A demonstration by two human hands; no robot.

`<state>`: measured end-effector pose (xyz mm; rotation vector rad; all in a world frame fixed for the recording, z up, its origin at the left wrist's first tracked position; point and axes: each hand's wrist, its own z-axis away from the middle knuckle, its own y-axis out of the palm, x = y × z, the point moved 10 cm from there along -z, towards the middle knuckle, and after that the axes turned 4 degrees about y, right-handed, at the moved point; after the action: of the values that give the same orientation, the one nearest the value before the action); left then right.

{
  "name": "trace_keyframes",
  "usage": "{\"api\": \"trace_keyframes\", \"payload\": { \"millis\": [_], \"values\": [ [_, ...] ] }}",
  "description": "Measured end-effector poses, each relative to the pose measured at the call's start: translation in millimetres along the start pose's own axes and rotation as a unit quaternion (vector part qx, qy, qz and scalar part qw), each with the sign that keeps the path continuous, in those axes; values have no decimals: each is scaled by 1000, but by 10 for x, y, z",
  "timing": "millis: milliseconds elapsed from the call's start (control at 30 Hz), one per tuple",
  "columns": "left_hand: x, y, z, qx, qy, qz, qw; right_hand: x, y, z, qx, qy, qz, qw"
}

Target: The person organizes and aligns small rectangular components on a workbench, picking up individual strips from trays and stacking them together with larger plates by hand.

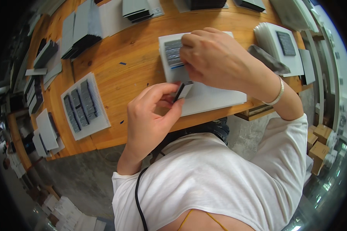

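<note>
My left hand [150, 113] pinches a small stack of thin grey and black rectangular pieces [183, 91] between thumb and fingers, just above the table's near edge. To its right, my right hand [210, 57] reaches over a white ribbed sheet [216, 96]. Its fingers are curled down at the side of a row of dark grey pieces [172, 52], which has a blue strip along its lower edge. The hand hides the right part of that row, and whatever its fingertips grip cannot be made out.
Left on the wooden table [131, 50], another ribbed sheet [101, 119] carries several rows of dark pieces [81, 104]. Stacks of grey sheets [86, 25] line the far side. At the right stand a pile of white sheets [272, 34] and a dark grey pouch [268, 59].
</note>
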<state>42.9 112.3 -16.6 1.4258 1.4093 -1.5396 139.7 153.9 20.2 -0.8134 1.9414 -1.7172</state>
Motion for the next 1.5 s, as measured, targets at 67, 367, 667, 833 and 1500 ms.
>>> {"api": "trace_keyframes", "payload": {
  "millis": [67,367,667,833,1500],
  "values": [
    [2,16,-11,5,-16,-6,1000,9,8,8,-10,-17,-11,1000],
    [3,25,-10,1,-5,-8,1000,-35,95,-18,22,-4,-1,1000],
    [22,27,-15,4,-2,9,1000,-50,43,5,-13,-10,-6,1000],
    [120,-59,30,-29,-22,97,995,-139,-193,68,-50,47,-58,996],
    [106,-45,110,-59,0,400,914,106,150,478,-91,188,-720,662]
  ]
}}
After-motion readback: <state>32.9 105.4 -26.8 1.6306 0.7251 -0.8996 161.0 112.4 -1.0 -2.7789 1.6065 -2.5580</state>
